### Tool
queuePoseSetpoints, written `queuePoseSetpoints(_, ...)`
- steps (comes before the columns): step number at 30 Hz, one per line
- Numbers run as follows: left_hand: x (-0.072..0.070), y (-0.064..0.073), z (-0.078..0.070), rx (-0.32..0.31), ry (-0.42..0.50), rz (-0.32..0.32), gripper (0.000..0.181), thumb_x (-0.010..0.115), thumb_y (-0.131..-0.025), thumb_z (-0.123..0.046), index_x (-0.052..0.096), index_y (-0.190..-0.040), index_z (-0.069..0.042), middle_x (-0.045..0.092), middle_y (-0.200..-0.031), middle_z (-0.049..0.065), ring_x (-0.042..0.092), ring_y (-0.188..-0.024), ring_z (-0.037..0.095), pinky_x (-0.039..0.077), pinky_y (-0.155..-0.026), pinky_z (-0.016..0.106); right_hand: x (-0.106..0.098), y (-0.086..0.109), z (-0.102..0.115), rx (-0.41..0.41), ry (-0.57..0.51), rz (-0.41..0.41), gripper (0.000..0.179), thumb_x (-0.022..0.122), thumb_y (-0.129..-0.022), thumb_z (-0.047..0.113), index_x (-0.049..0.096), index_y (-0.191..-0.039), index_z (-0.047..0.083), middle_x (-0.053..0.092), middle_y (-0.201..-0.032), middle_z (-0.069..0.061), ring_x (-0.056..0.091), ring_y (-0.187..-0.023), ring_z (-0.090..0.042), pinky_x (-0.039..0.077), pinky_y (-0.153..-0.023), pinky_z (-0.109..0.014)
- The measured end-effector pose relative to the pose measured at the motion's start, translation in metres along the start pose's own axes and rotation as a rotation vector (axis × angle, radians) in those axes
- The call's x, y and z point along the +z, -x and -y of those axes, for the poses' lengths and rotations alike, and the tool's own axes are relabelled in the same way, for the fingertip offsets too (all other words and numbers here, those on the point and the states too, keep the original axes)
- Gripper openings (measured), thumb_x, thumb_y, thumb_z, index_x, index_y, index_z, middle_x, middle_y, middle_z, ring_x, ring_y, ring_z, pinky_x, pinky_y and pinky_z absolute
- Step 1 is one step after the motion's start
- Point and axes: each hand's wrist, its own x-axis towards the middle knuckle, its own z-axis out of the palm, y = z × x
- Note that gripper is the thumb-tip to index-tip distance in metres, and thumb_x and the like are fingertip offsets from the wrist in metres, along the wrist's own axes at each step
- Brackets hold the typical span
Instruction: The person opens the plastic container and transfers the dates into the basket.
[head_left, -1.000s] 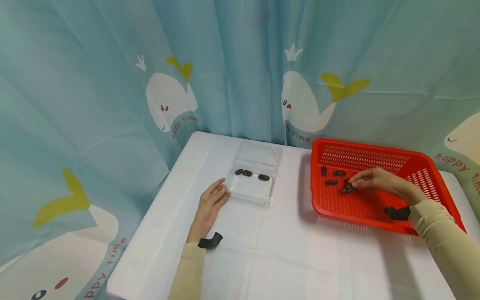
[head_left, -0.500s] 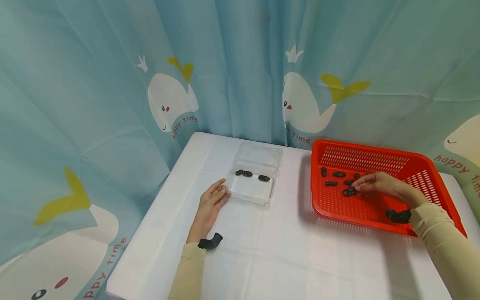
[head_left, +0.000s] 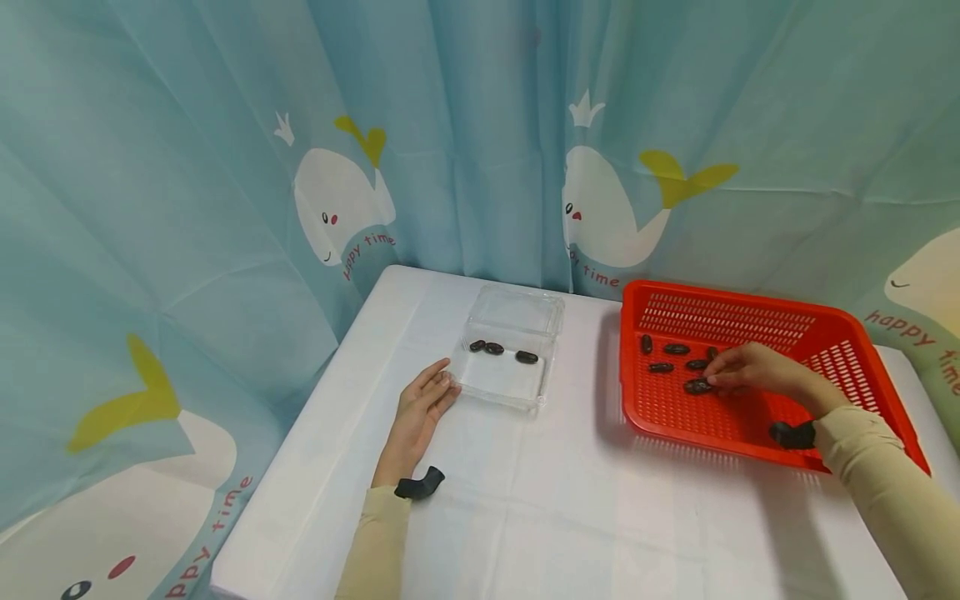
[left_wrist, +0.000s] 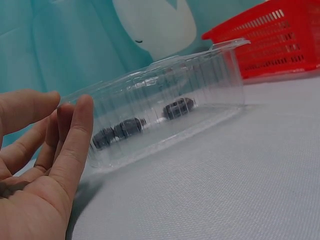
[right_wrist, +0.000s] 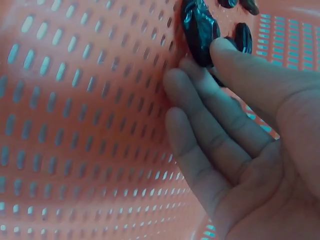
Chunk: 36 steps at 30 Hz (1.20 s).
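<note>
My right hand (head_left: 757, 371) reaches into the red plastic basket (head_left: 750, 442). Its thumb and fingertips pinch a dark, wrinkled, shiny date (right_wrist: 200, 32) low over the basket floor. Several other dates (head_left: 677, 349) lie close by in the basket. My left hand (head_left: 425, 404) rests beside the clear plastic clamshell box (head_left: 501, 392), its nearly straight fingers touching the left front corner. The box's lid (head_left: 516, 310) is folded back toward the curtain. Inside the box are 3 dates (left_wrist: 178, 107), two together at the left and one apart at the right.
The white-covered table (head_left: 540, 492) runs up to a blue curtain (head_left: 480, 167) with whale prints. The basket's raised slotted walls (head_left: 727, 312) surround the right hand. Dark bands (head_left: 420, 483) sit on both wrists.
My right hand has shifted slightly toward the front of the basket, and dates it covered earlier now show behind it. The left hand and the box hold their places.
</note>
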Motion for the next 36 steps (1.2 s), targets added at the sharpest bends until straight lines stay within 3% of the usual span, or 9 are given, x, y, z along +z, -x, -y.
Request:
queuePoseSetpoints(12,0.001,-0.001,-0.002,-0.005,0.019,0.002,0.045,0.054,-0.108,-0.004,0.046,-0.152,-0.004,0.056,-0.117,0.002,0.063,-0.11,0.011,0.056,-0.107,0.023,0.003,-0.004,0.01,0.001,0.209,-0.068,0.018,0.072,-0.099,0.016,0.077,-0.105,0.0,0.075,-0.099,-0.006,0.053,-0.078,-0.001,0.05,-0.07,-0.02)
queuePoseSetpoints(23,0.001,0.001,0.0,-0.005,0.028,-0.007,0.046,0.054,-0.107,-0.003,0.046,-0.152,-0.004,0.057,-0.115,0.001,0.064,-0.109,0.011,0.057,-0.106,0.022,0.003,-0.005,0.021,-0.033,0.287,-0.085,0.009,0.073,-0.097,0.013,0.077,-0.098,0.005,0.073,-0.094,-0.002,0.05,-0.078,-0.005,0.045,-0.07,-0.023)
queuePoseSetpoints(29,0.001,0.003,0.0,-0.004,0.023,0.0,0.045,0.054,-0.108,-0.004,0.046,-0.152,-0.004,0.057,-0.114,0.0,0.065,-0.109,0.011,0.057,-0.106,0.022,0.002,-0.001,0.031,-0.066,0.266,-0.123,0.014,0.073,-0.097,0.013,0.077,-0.104,0.001,0.077,-0.102,-0.008,0.057,-0.084,-0.003,0.052,-0.073,-0.02)
queuePoseSetpoints(36,0.002,0.002,-0.004,-0.005,0.028,0.002,0.046,0.054,-0.108,-0.004,0.046,-0.153,-0.004,0.057,-0.115,0.001,0.065,-0.11,0.011,0.056,-0.107,0.022,0.001,-0.003,0.054,-0.056,0.133,-0.166,0.024,0.071,-0.099,0.014,0.073,-0.113,-0.005,0.077,-0.103,-0.011,0.064,-0.083,-0.003,0.058,-0.072,-0.022)
